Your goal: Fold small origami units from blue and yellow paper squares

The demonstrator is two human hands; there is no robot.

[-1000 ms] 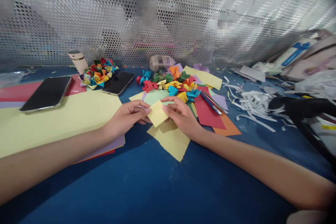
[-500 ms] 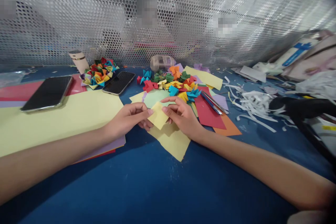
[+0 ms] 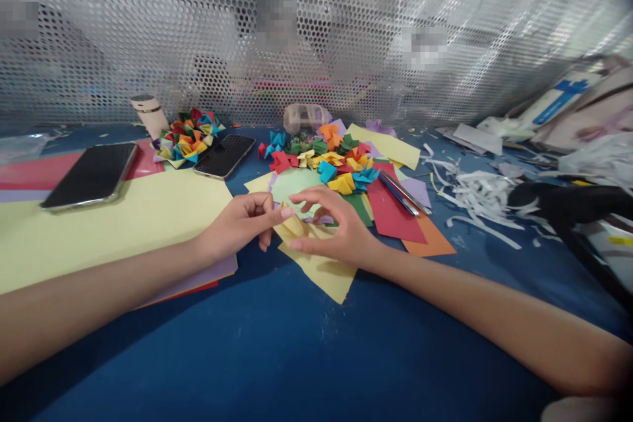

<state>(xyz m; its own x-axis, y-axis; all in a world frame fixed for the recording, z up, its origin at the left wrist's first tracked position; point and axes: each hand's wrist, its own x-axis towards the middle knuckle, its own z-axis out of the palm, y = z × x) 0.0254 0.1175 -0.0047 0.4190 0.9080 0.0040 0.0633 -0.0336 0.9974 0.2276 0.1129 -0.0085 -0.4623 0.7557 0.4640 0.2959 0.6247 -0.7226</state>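
Note:
My left hand point(image 3: 241, 221) and my right hand point(image 3: 330, 225) meet over the blue table point(image 3: 306, 356), both pinching a small yellow paper piece point(image 3: 295, 228) that is bent into a fold between my fingers. It sits low, just above a larger yellow paper square point(image 3: 327, 274) lying flat. My right thumb and forefinger arch over the fold. Just behind lies a pile of folded coloured paper pieces point(image 3: 326, 158) on red, green and orange sheets point(image 3: 395, 211).
Two phones point(image 3: 90, 175) point(image 3: 225, 155) lie at the left on a big pale yellow sheet point(image 3: 99, 224). A second bunch of folded pieces point(image 3: 186, 135), a white cup point(image 3: 147, 115), scissors point(image 3: 403, 194), white paper shreds point(image 3: 475, 194) and a perforated metal screen point(image 3: 316, 33) surround the spot.
The small yellow piece was flat and held up between both hands; now it is lowered and bent into a fold, with my right fingers curled over it.

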